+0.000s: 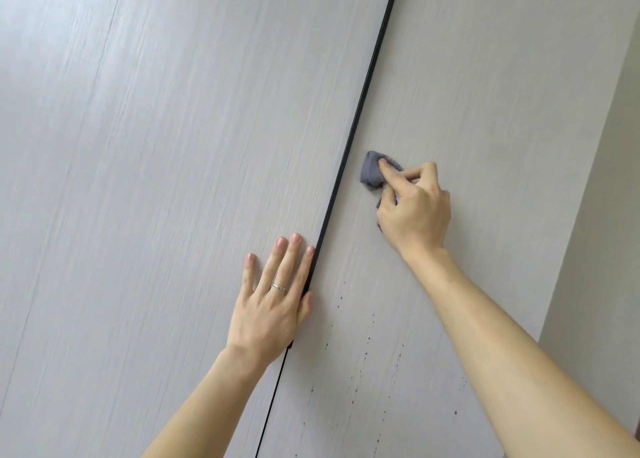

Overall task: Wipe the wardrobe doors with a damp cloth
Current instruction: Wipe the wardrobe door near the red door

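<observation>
Two pale grey wood-grain wardrobe doors fill the view, the left door (156,145) and the right door (467,93), split by a black handle strip (360,97). My right hand (414,208) grips a small bunched blue-grey cloth (371,171) and presses it on the right door just beside the strip, index finger stretched over the cloth. My left hand (273,301) lies flat on the left door with straight fingers, a ring on one finger, its thumb side along the black strip. Most of the cloth is hidden under my right hand.
Dark drip spots and faint streaks (367,339) run down the right door below my right hand. A plain beige wall (602,197) borders the wardrobe on the right.
</observation>
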